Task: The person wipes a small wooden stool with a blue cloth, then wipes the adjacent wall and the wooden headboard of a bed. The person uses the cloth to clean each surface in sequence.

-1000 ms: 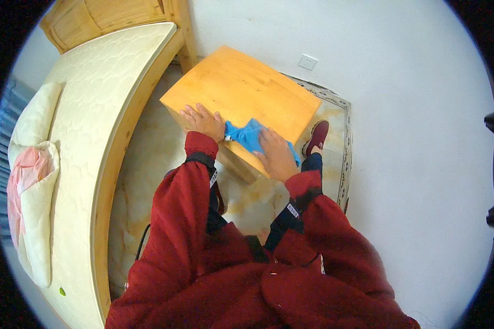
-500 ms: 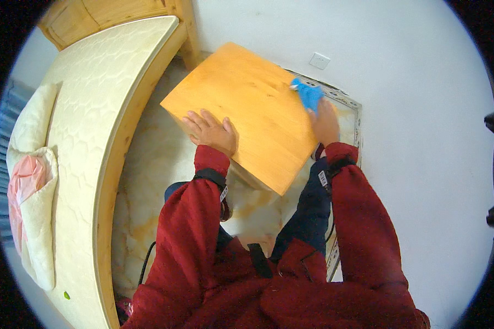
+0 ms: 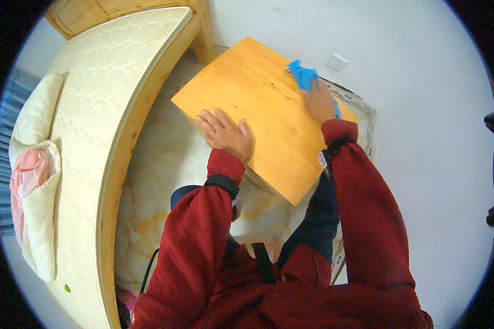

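On the wooden nightstand [image 3: 263, 109] — right hand [image 3: 319, 102] presses blue cloth [image 3: 303, 75].

Blue cloth on a light orange-yellow wooden bedside cabinet

The crumpled blue cloth [image 3: 303, 77] lies bunched at the far right corner of the cabinet's top, partly pinned under the right hand [image 3: 319, 103], its free end sticking out toward the wall. The light orange-yellow wooden bedside cabinet [image 3: 269, 109] stands on pale marbled floor just beside the bed frame, its flat, smooth square top turned cornerwise to the view; the left hand [image 3: 226, 133] rests flat, fingers spread, on its near left edge.
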Motion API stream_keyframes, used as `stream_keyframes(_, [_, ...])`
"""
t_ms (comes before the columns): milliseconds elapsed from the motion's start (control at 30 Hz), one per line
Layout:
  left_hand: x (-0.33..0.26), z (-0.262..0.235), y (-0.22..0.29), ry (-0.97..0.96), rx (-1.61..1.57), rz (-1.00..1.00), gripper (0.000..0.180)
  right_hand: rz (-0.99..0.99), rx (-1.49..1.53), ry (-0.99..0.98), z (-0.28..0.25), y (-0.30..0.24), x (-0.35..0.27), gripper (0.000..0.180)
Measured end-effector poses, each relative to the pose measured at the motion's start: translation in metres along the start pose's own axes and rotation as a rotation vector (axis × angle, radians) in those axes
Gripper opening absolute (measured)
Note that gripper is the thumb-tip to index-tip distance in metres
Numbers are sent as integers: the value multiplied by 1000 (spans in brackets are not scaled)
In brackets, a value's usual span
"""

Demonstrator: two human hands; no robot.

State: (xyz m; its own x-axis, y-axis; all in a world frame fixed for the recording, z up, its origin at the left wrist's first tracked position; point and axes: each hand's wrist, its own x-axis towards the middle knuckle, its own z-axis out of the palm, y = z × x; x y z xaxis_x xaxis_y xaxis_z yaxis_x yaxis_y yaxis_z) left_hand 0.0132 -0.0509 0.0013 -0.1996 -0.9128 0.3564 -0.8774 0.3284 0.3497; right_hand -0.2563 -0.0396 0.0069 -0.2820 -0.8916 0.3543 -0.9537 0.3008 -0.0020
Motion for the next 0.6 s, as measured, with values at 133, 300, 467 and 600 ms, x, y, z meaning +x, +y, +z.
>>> stream_keyframes(133, [0,1,0,2,11,10,70,-280,293,-73,-3,-77,12,52])
stream_keyframes(300, [0,1,-2,-6,-10,19,70,-415,348,47,-1,-124,8,49])
stream_keyframes(467, [-1,3,-3,-46,100,-23,71,-117,224,8,-4,-42,7,52])
stream_keyframes(600, [-2,5,-6,-54,61,-15,71,100,133,-12,-17,30,-15,50])
